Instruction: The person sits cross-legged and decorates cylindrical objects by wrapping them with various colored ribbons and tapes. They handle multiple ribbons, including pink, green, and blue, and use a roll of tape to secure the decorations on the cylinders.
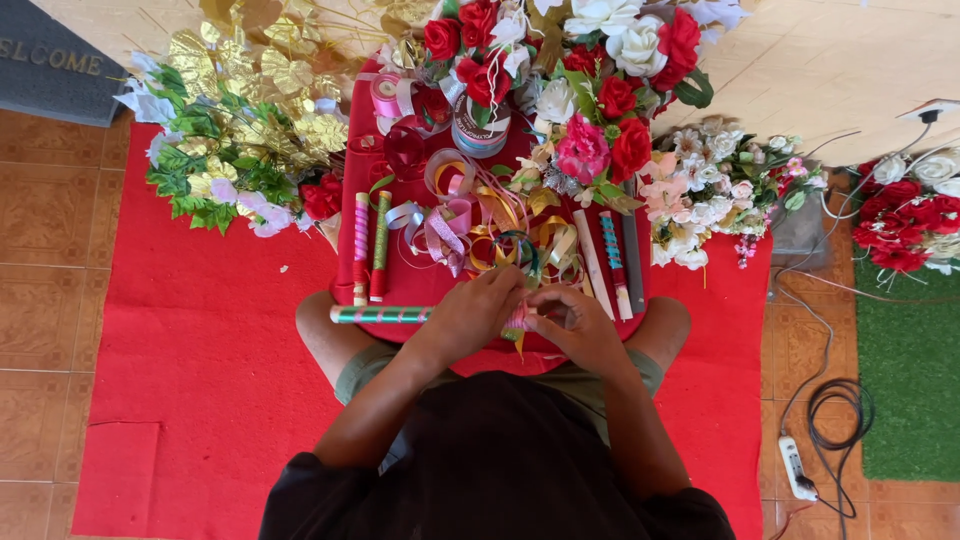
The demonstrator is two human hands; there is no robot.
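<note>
Over the near edge of the red tabletop (400,290), both forearms come in from the seated person's sides and the hands meet at the middle, above the lap. Left hand (478,312): palm down, fingers curled, grip closed on a green-and-pink wrapped stick (380,314) that lies level and juts out to the left. Right hand (578,325): fingers bent inward, tips pinched together on a small pink and yellow ribbon piece (518,322) held between the two hands, touching both. Just beyond the knuckles, loose curls of ribbon (480,225) in pink, gold and green lie heaped on the tabletop. More wrapped sticks (368,245) lie side by side, left of the heap. Ribbon spools (478,130) stand at the far end, below a bunch of red and white artificial flowers (590,60). No bins or trays visible; everything lies loose.
</note>
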